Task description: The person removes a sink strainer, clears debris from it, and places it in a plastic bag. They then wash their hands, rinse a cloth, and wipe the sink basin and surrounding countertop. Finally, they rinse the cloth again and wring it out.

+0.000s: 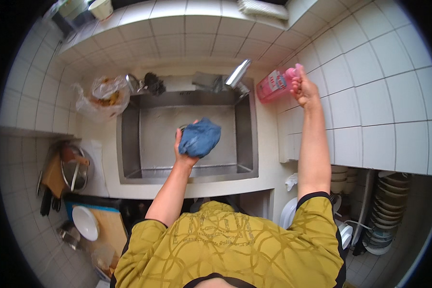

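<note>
A crumpled blue cloth (200, 138) lies on the palm of my left hand (184, 155), over the stainless-steel sink (187, 172). Most of that hand's fingers are hidden by the cloth; the thumb shows along its left side. To the right of the basin, a pink pump bottle (268, 88) bears a printed label. My right hand (304, 90) is closed about the bottle's pump top, with the fingers curled beside the neck.
A chrome faucet (238, 73) reaches over the sink's back right. A plastic bag of scraps (108, 97) and a dark scrubber (154, 84) sit at the back left. Stacked bowls (390, 201) stand low at right. A white bowl (85, 223) rests on a cutting board (109, 230).
</note>
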A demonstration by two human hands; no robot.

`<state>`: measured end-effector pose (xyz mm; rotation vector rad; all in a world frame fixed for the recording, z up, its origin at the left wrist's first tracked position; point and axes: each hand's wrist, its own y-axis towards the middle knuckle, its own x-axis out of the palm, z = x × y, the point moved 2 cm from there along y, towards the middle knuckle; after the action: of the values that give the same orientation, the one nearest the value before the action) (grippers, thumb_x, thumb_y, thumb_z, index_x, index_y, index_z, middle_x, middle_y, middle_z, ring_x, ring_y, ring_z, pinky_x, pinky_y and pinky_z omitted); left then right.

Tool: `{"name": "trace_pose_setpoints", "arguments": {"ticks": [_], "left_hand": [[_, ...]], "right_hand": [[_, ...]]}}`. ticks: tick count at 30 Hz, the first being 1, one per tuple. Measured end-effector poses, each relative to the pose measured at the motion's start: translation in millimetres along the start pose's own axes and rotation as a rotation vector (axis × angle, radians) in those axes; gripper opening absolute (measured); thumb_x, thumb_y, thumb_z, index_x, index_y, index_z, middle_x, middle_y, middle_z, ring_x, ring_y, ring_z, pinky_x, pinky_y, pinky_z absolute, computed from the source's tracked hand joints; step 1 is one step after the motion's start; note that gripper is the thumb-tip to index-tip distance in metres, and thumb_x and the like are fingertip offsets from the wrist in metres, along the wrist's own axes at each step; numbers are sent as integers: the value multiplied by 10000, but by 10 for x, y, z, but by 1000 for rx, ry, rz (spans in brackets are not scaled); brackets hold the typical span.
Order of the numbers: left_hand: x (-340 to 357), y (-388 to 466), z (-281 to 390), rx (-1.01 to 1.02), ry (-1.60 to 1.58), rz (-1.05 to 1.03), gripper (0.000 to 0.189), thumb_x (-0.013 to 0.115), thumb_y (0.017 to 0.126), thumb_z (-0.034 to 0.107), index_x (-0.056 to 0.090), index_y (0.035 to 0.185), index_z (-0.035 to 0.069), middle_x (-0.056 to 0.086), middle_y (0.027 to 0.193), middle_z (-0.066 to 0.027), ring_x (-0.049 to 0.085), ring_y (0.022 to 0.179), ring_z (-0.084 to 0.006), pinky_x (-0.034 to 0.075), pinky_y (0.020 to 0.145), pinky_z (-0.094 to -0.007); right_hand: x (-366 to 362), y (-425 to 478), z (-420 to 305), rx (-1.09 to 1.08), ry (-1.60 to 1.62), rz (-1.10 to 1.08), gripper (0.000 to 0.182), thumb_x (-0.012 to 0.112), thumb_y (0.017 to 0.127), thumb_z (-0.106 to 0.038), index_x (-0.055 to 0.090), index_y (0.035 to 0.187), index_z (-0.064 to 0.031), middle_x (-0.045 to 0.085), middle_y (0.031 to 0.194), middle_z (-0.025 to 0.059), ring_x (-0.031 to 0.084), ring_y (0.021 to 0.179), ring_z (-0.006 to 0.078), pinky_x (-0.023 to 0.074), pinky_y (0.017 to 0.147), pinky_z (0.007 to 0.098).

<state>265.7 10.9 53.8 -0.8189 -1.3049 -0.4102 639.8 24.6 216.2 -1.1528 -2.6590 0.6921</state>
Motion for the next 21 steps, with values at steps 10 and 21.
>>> {"name": "trace_pose_setpoints", "arguments": {"ticks": [10, 21], "left_hand": [[-73, 82, -71, 100, 161, 130, 531, 469, 808, 338, 424, 1306, 160, 445, 1303, -112, 460, 1168, -303, 378, 982, -453], [-664, 226, -60, 223, 176, 268, 410, 355, 930, 285, 445, 1248, 41, 486, 1269, -105, 440, 1190, -239, 296, 1050, -386]], "right_hand": [[1126, -1045, 1685, -364, -439, -575, 517, 439, 919, -424, 594, 1041, 53, 631, 991, 176, 601, 967, 253, 451, 873, 355], [2046, -933, 2901, -377, -885, -505, 812, 338, 875, -547, 169, 1381, 64, 181, 1447, 228, 133, 1360, 337, 109, 1078, 504]]}}
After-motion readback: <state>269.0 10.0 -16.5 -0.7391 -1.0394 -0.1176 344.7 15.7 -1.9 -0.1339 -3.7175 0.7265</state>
